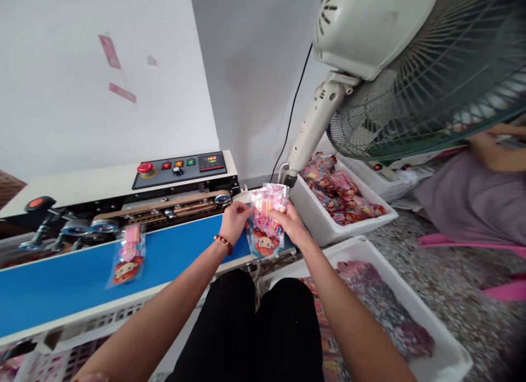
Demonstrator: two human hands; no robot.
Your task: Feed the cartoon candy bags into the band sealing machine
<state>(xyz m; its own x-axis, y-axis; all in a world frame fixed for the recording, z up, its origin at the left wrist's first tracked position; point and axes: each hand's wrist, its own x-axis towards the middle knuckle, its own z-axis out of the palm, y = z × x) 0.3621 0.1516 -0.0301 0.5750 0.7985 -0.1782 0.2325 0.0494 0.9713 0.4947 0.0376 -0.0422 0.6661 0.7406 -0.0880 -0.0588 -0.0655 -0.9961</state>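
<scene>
Several clear packets (265, 242) with pink print and a red-haired cartoon face are stacked between my hands, over the right end of the blue conveyor belt (176, 250). My left hand (235, 223), with a beaded bracelet at the wrist, pinches the stack's left edge. From the other side my right hand (292, 224) grips the stack, its thumb lying across the front. Farther left, a single packet (129, 256) of the same kind lies flat on the belt, beside the rollers of the sealing machine (197, 171).
A white bin (329, 223) heaped with packets stands to the right. A second white bin (444, 343) of packets sits nearer my knees. A large fan (370, 53) looms at upper right. Another person's lap (456, 190) shows at the far right.
</scene>
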